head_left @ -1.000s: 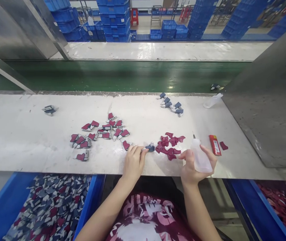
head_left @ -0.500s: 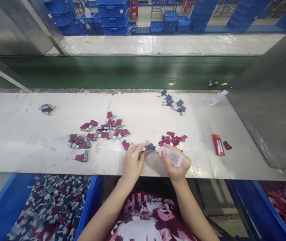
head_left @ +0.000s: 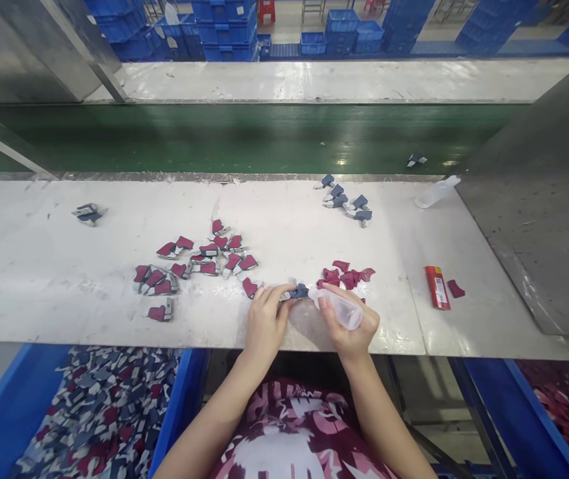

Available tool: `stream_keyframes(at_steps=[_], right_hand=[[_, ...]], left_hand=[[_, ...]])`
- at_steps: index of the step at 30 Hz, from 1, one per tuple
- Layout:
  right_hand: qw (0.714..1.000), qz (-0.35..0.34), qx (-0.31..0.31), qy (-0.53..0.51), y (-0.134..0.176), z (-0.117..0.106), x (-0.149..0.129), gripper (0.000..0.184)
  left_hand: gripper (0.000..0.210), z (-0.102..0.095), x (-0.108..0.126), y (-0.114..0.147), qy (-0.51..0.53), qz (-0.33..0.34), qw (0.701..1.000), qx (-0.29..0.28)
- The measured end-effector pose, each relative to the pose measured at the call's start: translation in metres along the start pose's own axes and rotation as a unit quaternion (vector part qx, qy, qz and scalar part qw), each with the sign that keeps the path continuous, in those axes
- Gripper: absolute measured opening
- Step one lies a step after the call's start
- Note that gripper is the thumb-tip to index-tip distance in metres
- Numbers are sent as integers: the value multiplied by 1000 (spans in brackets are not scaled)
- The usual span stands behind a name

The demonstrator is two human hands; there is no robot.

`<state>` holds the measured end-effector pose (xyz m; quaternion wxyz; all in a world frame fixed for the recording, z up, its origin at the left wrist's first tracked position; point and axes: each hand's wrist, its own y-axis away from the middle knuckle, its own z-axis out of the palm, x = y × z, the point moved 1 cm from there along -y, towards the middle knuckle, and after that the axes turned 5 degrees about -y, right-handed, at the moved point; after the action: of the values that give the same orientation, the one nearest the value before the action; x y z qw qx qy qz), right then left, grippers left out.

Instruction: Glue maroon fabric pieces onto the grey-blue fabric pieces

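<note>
While I watch through the head camera, my left hand (head_left: 266,316) is closed in a pinch, thumb and fingers on a small blue-grey and white piece (head_left: 298,291) near the front edge of the counter (head_left: 284,206). My right hand (head_left: 358,330) is wrapped around a translucent squeeze bottle (head_left: 347,311), tilted so that its nozzle end points left at the piece; whether the two touch I cannot tell. Just beyond the bottle I see a loose pile of dark red pieces (head_left: 349,279), partly hidden by the right hand. Just left of the left hand lies the nearest of many red-topped pieces (head_left: 208,268), scattered out in a cluster. Farther right I have a red box (head_left: 437,288) with one flat red piece (head_left: 456,289) beside it. Toward the back lie several blue-topped pieces (head_left: 338,201), and a clear plastic item (head_left: 437,192) rests near the metal panel (head_left: 538,199). Behind the counter runs a green belt (head_left: 215,136) carrying one small part (head_left: 416,159). Below, a left bin (head_left: 169,416) holds mixed pieces and a right bin (head_left: 538,407) holds red ones.
</note>
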<state>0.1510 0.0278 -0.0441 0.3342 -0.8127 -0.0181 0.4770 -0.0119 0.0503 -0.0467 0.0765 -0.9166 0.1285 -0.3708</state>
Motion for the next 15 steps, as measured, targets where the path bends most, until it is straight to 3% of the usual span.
stream_keyframes(at_steps=[15], right_hand=[[998, 4, 59, -5, 10, -6, 2, 13]], left_hand=[[16, 2, 1, 0, -9, -10, 1000, -5]])
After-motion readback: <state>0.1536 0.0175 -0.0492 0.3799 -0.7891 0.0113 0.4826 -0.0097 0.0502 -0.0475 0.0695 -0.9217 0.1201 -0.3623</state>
